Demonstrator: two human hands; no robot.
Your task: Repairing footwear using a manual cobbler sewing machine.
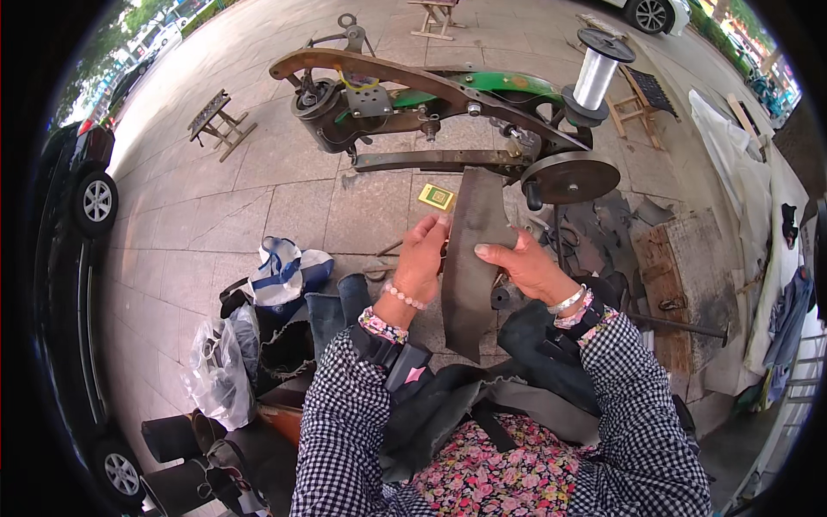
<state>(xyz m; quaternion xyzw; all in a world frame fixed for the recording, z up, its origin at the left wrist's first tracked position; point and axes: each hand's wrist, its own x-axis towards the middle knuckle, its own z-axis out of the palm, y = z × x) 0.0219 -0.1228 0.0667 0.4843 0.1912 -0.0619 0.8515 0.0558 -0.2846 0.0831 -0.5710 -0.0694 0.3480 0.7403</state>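
Note:
A long dark grey strip of sheet material (472,258), like rubber or leather, is held upright in front of me between both hands. My left hand (421,258) grips its left edge, fingers mostly behind the sheet. On the opposite edge, the thumb of my right hand (532,269) presses the front face while the other fingers go behind. The strip's top end reaches the lower arm of a hand-cranked sewing machine (474,108); whether they touch I cannot tell. Its bottom end hangs over my lap, where a dark apron (431,422) lies.
A spool of pale thread (594,77) tops the machine, above a handwheel (572,177). A yellow card (437,197) lies on the paving. Dark scraps (594,233) and a wooden box (680,293) are at right. Bags (226,366) stand left. Folding stools (221,125) stand farther off.

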